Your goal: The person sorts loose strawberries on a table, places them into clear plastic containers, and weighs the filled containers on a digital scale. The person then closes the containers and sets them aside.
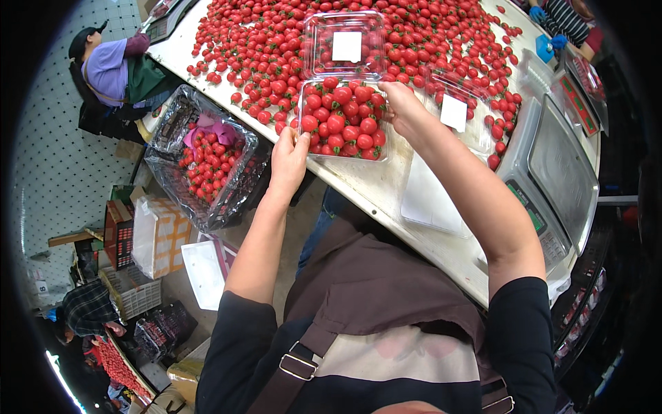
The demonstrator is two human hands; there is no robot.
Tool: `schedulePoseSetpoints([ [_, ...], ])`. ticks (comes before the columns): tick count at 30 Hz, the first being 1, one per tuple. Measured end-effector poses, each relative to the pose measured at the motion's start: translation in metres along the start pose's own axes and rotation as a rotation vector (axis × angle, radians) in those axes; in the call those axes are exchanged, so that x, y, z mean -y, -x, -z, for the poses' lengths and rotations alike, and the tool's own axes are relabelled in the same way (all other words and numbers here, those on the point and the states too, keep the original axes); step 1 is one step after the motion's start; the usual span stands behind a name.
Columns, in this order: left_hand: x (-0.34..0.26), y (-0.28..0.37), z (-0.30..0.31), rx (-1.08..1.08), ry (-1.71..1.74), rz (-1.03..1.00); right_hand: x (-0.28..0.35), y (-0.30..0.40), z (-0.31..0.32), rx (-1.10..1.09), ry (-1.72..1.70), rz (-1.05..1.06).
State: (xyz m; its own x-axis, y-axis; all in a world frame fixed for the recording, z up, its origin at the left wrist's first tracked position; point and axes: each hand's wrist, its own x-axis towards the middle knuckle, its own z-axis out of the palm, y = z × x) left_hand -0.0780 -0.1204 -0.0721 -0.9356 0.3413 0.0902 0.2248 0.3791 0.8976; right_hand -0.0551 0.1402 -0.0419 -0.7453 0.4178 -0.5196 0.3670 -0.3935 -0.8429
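Observation:
A clear plastic clamshell box full of red cherry tomatoes is held between my two hands at the table's near edge. My left hand grips its lower left side, and my right hand grips its upper right corner. The box's lid, bearing a white label, stands folded open over a large heap of loose cherry tomatoes. Right of my right hand lies another clear box with a white label on its lid. White sheets or trays lie below it on the table.
A digital scale with a metal pan occupies the table's right side. Left of the table stands a bag-lined crate holding tomatoes. One person is at the upper left, another at the upper right. Crates and a taped foam box stand lower left.

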Motion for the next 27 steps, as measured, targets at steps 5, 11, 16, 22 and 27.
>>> schedulePoseSetpoints([
  [5, -0.027, 0.008, 0.008, 0.013, 0.274, 0.033, 0.015, 0.029, 0.01, 0.068, -0.011, 0.079],
  [11, -0.101, 0.041, -0.004, 0.052, 0.539, -0.034, 0.055, 0.076, 0.048, 0.141, -0.126, 0.101],
  [16, -0.139, 0.066, -0.042, 0.244, 0.591, -0.045, 0.075, 0.117, 0.115, 0.148, -0.133, 0.115],
  [22, -0.151, 0.082, -0.081, 0.435, 0.618, -0.145, 0.078, 0.159, 0.182, -0.01, -0.296, 0.188],
  [27, -0.125, 0.109, -0.098, 0.599, -0.074, -0.67, 0.078, 0.158, 0.24, -0.014, -0.361, 0.343],
])
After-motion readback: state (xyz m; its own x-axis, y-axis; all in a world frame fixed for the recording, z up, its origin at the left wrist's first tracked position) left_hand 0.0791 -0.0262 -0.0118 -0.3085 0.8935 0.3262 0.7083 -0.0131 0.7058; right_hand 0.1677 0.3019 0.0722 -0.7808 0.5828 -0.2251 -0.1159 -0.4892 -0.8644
